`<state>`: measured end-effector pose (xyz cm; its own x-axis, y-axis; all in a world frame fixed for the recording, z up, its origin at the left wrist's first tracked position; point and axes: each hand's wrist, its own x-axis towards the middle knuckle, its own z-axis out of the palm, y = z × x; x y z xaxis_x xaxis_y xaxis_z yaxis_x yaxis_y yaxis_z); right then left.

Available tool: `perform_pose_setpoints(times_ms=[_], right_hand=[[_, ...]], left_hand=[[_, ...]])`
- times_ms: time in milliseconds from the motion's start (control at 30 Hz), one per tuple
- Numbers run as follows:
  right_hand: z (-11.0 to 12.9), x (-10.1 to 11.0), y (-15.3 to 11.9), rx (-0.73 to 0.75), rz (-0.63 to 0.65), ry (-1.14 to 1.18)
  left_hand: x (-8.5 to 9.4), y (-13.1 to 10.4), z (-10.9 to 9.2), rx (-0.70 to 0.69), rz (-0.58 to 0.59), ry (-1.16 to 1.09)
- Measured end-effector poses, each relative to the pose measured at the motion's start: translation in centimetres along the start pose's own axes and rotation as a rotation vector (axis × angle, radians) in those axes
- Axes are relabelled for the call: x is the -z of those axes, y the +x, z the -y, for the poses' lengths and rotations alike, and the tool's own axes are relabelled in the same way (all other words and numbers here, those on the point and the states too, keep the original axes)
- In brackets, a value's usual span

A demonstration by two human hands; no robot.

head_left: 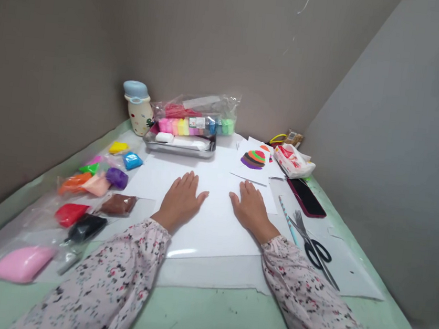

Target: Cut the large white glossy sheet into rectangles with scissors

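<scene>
My left hand (182, 201) lies palm down on the white sheets (212, 232), its thumb pointing inward and nothing in it. Flat on the same sheets to the right, my right hand (251, 209) holds nothing either. Just beyond my right hand is a white card with a striped, colourful dome shape (253, 159). Bags of coloured clay lie left of my left hand, the brown clay (118, 205) nearest to it. Right of my right hand are a striped pencil (287, 220), a fork (301, 226) and black-handled scissors (317, 253).
Behind the sheets stand a metal tray (179, 150) under a bag of coloured clay (196, 125) and a bottle with a blue cap (137, 107). A tissue pack (293, 161) and a phone (306, 197) lie at the right, near the grey wall (403, 154).
</scene>
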<state>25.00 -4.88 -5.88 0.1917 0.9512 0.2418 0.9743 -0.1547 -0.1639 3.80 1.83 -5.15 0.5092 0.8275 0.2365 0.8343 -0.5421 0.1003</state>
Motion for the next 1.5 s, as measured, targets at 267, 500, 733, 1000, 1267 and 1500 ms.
perform_pose_setpoints(times_ms=[267,500,733,1000,1267,1500], right_hand=[[-4.7,2.3,-3.2,0.027,-0.052,-0.037],[-0.5,5.7,-10.5,0.264,-0.106,0.135],[8.0,5.3,-14.4,0.706,0.091,0.294],[7.1,5.0,-14.9,0.678,0.043,0.117],[2.5,5.5,-16.6,0.548,-0.118,-0.002],[-2.4,4.9,-18.0,0.385,-0.189,-0.14]], left_hand=[[0.0,0.4,-0.1,-0.013,0.005,0.052],[0.0,0.3,-0.2,-0.017,0.0,0.082],[0.1,0.2,-0.3,-0.027,-0.007,0.085],[0.0,0.2,-0.3,-0.029,-0.01,0.077],[-0.2,0.3,-0.2,-0.018,0.009,0.087],[0.0,0.3,-0.1,-0.022,0.021,0.094]])
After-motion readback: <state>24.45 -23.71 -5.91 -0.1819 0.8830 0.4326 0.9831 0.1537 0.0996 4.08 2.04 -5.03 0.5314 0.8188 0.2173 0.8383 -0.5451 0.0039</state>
